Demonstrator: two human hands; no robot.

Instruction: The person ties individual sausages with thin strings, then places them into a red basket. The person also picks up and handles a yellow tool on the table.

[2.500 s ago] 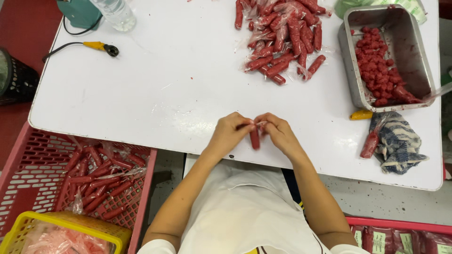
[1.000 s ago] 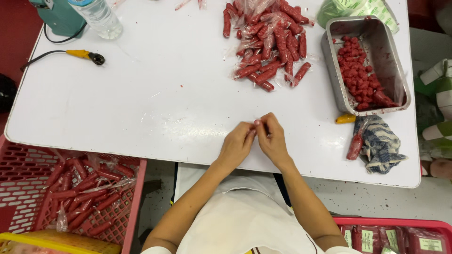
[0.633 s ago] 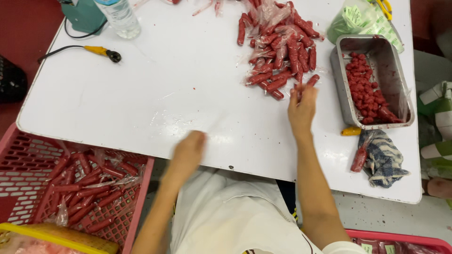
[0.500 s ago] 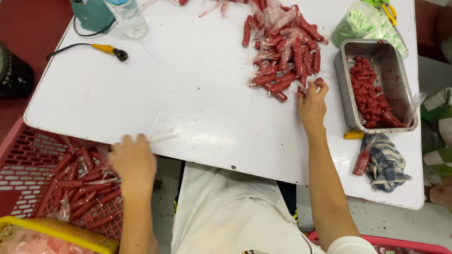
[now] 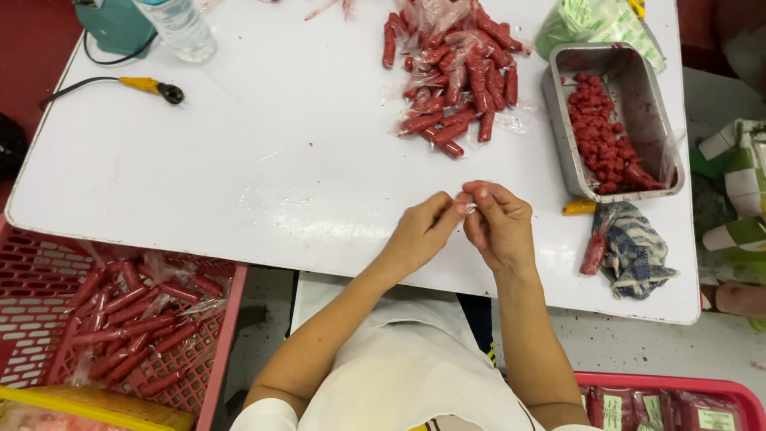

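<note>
Left hand (image 5: 419, 233) and right hand (image 5: 499, 226) meet above bench (image 5: 263, 160); fingers (image 5: 461, 206) pinched together on small clear wrapper (image 5: 471, 207).

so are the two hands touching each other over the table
Touching. The head view shows the left hand and right hand meeting at the fingertips, pinching a small pale scrap between them, just above the white table.

A white table (image 5: 239, 175) with rounded corners is seen from above under even, bright light. Dark red flooring (image 5: 32, 48) is visible beyond its far left corner, while speckled grey floor (image 5: 686, 359) is shown at the right. A red plastic crate (image 5: 40, 279) is placed at lower left.
</note>
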